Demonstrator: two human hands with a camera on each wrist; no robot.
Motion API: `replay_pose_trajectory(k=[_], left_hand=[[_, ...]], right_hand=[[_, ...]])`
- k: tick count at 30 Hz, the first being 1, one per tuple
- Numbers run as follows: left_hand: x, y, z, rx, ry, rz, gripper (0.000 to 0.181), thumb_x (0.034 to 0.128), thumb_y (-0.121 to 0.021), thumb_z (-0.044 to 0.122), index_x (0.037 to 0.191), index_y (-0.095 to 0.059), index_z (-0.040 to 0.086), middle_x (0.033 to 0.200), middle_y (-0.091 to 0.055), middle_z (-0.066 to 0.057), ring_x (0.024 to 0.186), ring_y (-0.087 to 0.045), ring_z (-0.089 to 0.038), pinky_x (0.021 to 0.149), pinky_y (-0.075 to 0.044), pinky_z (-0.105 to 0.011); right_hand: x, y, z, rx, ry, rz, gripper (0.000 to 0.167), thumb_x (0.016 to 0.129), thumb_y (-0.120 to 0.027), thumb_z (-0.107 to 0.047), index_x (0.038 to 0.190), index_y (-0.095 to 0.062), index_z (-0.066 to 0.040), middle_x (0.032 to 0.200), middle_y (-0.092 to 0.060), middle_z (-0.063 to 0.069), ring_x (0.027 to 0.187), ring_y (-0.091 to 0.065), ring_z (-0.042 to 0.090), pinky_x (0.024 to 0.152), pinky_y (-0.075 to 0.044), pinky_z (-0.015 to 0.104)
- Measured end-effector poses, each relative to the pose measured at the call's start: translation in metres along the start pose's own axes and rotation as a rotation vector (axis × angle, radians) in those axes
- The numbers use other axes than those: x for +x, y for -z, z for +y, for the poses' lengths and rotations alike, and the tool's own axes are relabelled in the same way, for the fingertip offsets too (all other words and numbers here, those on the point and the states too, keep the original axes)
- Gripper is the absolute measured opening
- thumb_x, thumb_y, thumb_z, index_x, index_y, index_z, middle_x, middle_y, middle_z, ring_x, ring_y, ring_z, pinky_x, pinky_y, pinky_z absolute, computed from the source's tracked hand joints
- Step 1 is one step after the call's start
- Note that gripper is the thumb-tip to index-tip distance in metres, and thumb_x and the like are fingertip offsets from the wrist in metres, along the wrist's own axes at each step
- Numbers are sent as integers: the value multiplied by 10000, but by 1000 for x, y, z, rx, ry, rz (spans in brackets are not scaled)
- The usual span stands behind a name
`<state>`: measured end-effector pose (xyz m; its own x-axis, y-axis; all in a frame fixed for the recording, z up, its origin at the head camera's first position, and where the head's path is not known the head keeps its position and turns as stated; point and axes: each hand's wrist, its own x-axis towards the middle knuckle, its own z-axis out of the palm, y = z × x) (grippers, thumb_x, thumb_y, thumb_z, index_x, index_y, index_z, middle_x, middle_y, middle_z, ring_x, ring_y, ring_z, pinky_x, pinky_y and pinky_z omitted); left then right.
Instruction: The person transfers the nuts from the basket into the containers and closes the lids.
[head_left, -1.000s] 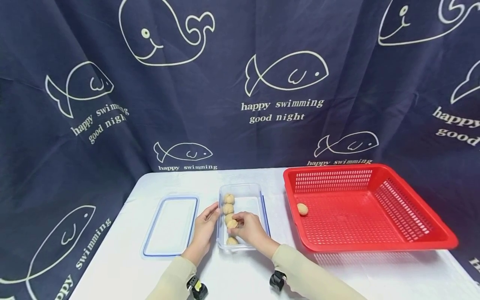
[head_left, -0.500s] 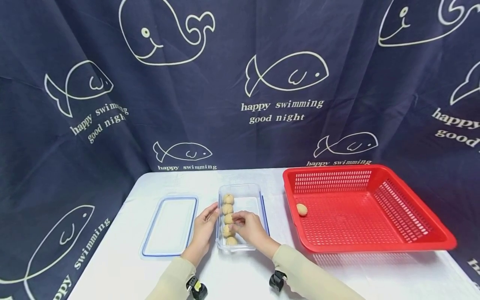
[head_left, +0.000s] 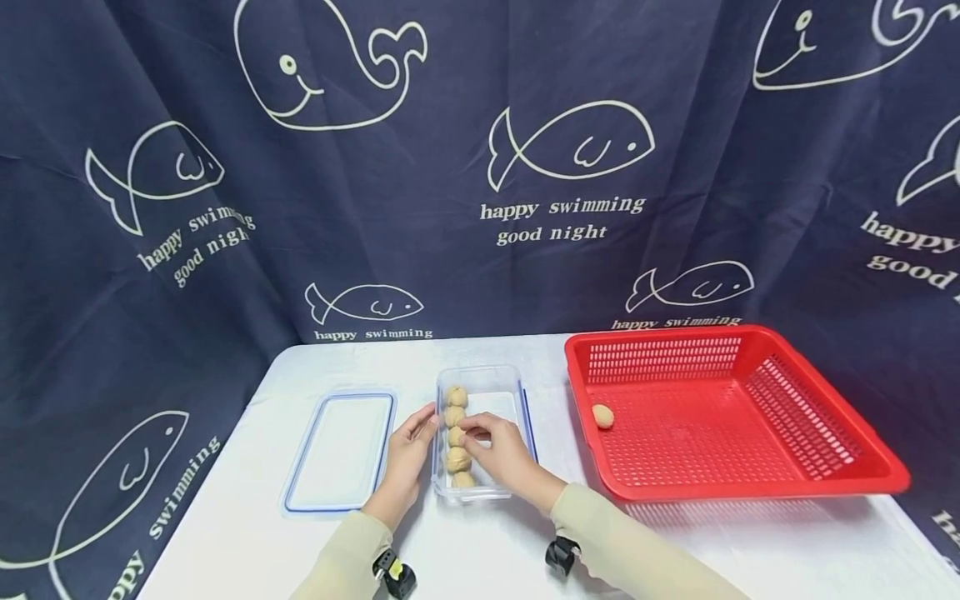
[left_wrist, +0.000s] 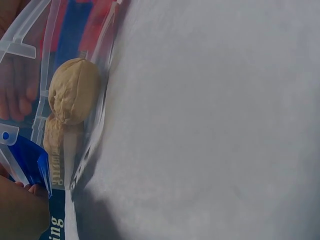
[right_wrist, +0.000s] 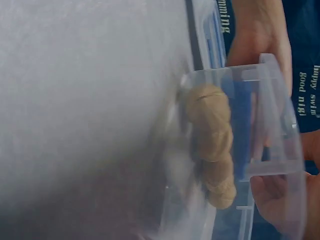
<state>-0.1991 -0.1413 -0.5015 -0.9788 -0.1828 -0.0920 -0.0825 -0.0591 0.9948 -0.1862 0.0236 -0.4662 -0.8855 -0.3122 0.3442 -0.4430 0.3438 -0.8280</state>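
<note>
A clear plastic box [head_left: 495, 493] holds several walnuts [head_left: 458, 458] in a row along its left side. My left hand [head_left: 406, 462] rests against the box's left wall, fingers extended. Over the box, my right hand [head_left: 501, 454] has its fingertips at the middle walnuts, with relaxed fingers and nothing seen held. The left wrist view shows a walnut [left_wrist: 75, 91] through the clear wall. In the right wrist view the row of walnuts [right_wrist: 215, 140] lies inside the box, with my left hand [right_wrist: 260, 35] beyond the wall.
A clear lid with a blue seal [head_left: 341, 454] lies flat on the white table [head_left: 247, 500], left of the box. To the right stands a red basket [head_left: 750, 492] with one walnut [head_left: 603, 417] at its left side. A dark blue patterned curtain [head_left: 465, 275] hangs behind.
The right hand lowered a walnut into the gap in the row and let go of it, then shifted slightly toward the back. The left hand stays at the box.
</note>
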Motion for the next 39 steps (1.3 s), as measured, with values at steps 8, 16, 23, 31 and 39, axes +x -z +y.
replay_pose_trajectory(k=[8,16,23,31,39], left_hand=[[0,-1,0,1,2,3,390,962,-593,147,1328,-552,19,1371,-536,-165,1314,-448,-320,1129,-337,-417],[0,0,1,6,-23,9,401,959,-602,167,1319,-553,-2,1362,-539,-179,1299,-462,-330,1120,-347,-428],[0,0,0,5,-22,10,409,957,-608,180,1318,-554,-5,1367,-534,-182,1307,-454,-331,1120,-345,-417],[-1,-1,1,-3,-22,3,400,969,-581,144,1334,-532,-13,1385,-514,-184,1321,-437,-325,1129,-333,-411],[-8,-1,14,-15,-14,-15,401,967,-573,101,1326,-512,-66,1386,-496,-226,1322,-422,-362,1129,-327,-446]], right_hand=[[2,15,-20,24,51,4,166,874,-646,37,1033,-671,75,988,-685,159,910,-670,282,841,-571,351],[18,43,-48,22,94,30,188,879,-654,23,1064,-676,52,1017,-694,149,929,-669,259,855,-565,301],[33,77,-61,12,147,122,209,872,-662,20,1078,-677,56,995,-704,154,910,-673,276,855,-566,344],[46,121,-58,61,139,206,199,876,-647,49,1071,-671,80,1016,-694,207,931,-670,216,876,-550,272],[53,162,-40,80,68,231,238,888,-651,16,1119,-660,69,1071,-678,235,905,-637,-8,814,-510,103]])
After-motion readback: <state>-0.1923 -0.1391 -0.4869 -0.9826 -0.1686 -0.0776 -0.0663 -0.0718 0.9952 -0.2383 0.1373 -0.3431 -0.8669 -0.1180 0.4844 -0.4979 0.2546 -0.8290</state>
